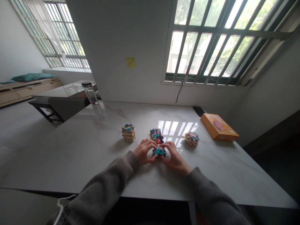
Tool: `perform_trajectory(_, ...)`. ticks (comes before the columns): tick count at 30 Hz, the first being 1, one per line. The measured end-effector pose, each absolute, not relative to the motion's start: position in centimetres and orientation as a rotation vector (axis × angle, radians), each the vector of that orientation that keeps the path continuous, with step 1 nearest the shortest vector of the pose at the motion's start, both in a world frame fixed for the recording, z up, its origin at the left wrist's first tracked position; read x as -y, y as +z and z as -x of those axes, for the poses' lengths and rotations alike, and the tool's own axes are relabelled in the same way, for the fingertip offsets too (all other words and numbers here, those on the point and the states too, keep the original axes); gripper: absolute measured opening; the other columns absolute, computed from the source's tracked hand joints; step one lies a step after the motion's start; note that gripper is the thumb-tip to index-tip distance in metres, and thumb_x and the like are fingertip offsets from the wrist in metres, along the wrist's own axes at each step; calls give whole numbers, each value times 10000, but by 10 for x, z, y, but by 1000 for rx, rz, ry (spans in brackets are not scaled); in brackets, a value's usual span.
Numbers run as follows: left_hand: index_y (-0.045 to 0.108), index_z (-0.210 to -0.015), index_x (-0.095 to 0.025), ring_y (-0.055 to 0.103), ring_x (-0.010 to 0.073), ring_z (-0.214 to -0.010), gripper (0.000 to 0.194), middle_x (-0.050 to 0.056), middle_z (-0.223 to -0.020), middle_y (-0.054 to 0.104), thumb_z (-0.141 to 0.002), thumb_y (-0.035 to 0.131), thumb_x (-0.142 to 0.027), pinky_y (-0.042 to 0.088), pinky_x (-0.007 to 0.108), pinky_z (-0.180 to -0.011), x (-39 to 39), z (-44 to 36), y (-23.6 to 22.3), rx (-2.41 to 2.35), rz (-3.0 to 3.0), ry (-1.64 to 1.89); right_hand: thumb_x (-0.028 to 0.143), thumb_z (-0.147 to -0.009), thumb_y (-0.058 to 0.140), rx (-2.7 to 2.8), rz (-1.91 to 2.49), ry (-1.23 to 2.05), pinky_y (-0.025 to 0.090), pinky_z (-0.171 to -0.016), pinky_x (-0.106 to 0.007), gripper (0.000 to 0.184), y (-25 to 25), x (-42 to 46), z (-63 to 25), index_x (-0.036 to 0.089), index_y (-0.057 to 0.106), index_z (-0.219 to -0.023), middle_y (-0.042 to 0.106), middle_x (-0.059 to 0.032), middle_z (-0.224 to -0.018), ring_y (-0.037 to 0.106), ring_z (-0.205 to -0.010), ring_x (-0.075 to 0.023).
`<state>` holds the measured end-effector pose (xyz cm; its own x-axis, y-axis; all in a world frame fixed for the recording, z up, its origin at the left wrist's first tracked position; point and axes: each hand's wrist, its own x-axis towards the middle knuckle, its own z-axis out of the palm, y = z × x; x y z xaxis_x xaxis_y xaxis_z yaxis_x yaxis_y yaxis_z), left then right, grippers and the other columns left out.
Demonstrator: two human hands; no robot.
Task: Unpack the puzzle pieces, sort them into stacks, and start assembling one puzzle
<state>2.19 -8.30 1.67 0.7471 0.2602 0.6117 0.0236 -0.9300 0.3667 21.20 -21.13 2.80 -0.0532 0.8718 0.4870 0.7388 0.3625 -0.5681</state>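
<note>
Standing near the worktop's far edge is a clear bottle with a dark lid. Nearer the middle rises a stack of puzzle pieces, just beyond the left hand. That hand's grip is a curve, fingertips at the upper left of a teal piece and thumb by its lower edge; whether it pinches firmly, I cannot tell. Patterned pieces run away from the teal one in a short strip, lying flat. Mirroring the left, the right hand curves its fingers and thumb around the teal piece's other side; its hold is equally unclear. Beyond and to the right sits a second, looser stack. Farther right are a dark, flat object and, just beside it, an orange box.
</note>
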Motion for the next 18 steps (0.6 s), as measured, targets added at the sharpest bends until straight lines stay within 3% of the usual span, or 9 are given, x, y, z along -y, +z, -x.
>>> perform_trajectory(8,549,-922,-224,592,242,-1006,247,84,-1086,646,-741,711,-180,510,428,-909,88,-19,26,-193,-2519,1144,171,-844,669,1746,1342,137,517,-951,-484,480,29,213,-215,282,487,-1274,601,-89,-1187,562,-1133,-281)
perform_trajectory(12,528,-1053,-220,586,251,-1070,339,100,-1146,632,-758,689,-174,498,442,-954,85,-18,25,-191,-2437,1180,209,-881,666,1779,1356,69,488,-982,-483,376,34,214,-220,279,536,-1227,624,-84,-1187,555,-1151,-278)
perform_trajectory(18,569,-1063,-211,563,262,-1049,342,94,-1120,623,-764,727,-263,479,445,-950,81,-20,17,-227,-2517,1040,279,-882,653,1548,1520,-262,439,-1001,-518,239,35,221,-283,262,583,-1109,656,-76,-1140,555,-1117,-295)
